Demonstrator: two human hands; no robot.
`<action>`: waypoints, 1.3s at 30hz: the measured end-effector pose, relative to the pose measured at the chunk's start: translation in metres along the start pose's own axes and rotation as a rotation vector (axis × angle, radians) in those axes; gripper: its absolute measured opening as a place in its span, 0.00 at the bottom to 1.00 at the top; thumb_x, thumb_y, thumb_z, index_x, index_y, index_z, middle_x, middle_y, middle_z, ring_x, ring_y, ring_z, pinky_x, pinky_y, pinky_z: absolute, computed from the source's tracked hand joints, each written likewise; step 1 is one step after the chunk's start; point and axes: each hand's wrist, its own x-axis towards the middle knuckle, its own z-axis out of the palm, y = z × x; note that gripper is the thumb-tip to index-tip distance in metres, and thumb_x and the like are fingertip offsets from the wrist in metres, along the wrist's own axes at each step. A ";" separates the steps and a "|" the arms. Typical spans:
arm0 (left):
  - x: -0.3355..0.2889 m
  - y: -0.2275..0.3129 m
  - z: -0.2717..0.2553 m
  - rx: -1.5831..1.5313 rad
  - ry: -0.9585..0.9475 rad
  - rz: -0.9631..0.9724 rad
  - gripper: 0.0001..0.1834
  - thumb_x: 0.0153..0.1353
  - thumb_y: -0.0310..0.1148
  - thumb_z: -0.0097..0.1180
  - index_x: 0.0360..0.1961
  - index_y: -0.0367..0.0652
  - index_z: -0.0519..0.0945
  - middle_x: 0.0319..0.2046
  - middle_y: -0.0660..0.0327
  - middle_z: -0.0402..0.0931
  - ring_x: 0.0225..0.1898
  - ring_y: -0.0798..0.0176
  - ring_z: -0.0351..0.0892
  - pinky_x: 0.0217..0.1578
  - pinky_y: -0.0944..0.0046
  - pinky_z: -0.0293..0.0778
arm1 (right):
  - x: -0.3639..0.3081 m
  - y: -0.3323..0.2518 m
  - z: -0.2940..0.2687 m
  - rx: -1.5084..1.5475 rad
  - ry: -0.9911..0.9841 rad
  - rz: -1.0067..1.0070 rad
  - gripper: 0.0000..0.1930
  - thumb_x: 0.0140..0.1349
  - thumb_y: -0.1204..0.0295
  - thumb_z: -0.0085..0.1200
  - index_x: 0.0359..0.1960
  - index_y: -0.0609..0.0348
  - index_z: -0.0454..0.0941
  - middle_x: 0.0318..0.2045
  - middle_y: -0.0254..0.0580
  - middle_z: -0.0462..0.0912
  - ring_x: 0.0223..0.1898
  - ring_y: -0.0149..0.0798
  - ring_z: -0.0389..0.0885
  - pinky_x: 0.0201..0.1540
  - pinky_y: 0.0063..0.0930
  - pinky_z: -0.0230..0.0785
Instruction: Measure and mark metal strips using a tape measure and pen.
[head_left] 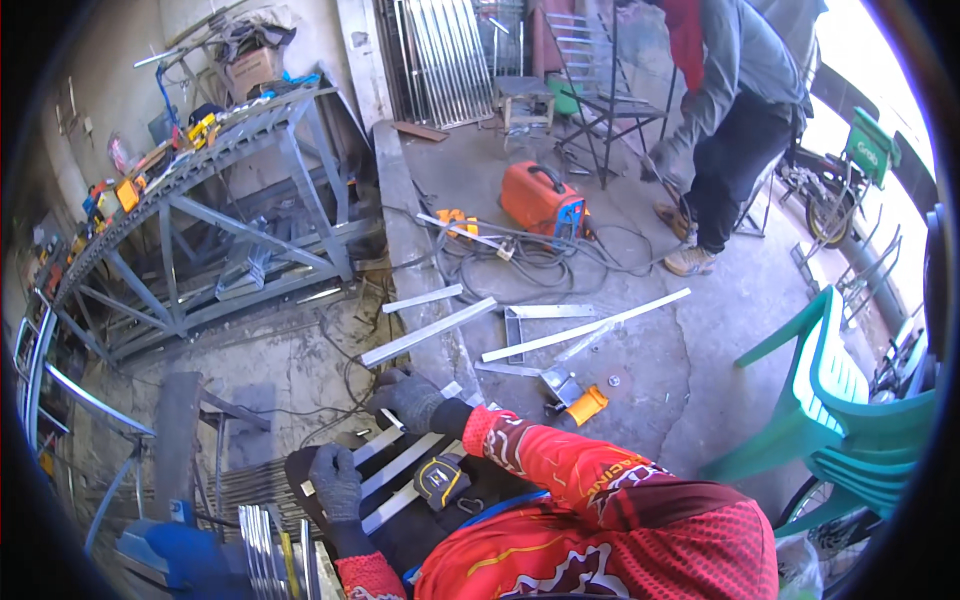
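- Grey metal bars (401, 465) lie near, just left of the tape measure (441, 482).
- Left hand (335, 484) and right hand (409, 400), gloved, curl beside them; we cannot tell whether either pinches one.
- We judge a nudge from either hand could slide loose bars into the tape measure.

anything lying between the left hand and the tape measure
Yes: a pale metal bar crosses the gap between the gloved left hand and the tape measure. A second bar ends close beside the tape measure. Both look low, so reaching over them seems possible.
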 end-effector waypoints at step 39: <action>-0.009 0.032 -0.073 -0.420 0.332 0.064 0.10 0.73 0.35 0.56 0.45 0.39 0.81 0.24 0.64 0.75 0.18 0.75 0.66 0.20 0.71 0.67 | -0.027 0.032 -0.040 0.644 0.589 0.204 0.10 0.61 0.80 0.62 0.43 0.57 0.83 0.38 0.41 0.87 0.40 0.38 0.87 0.46 0.33 0.79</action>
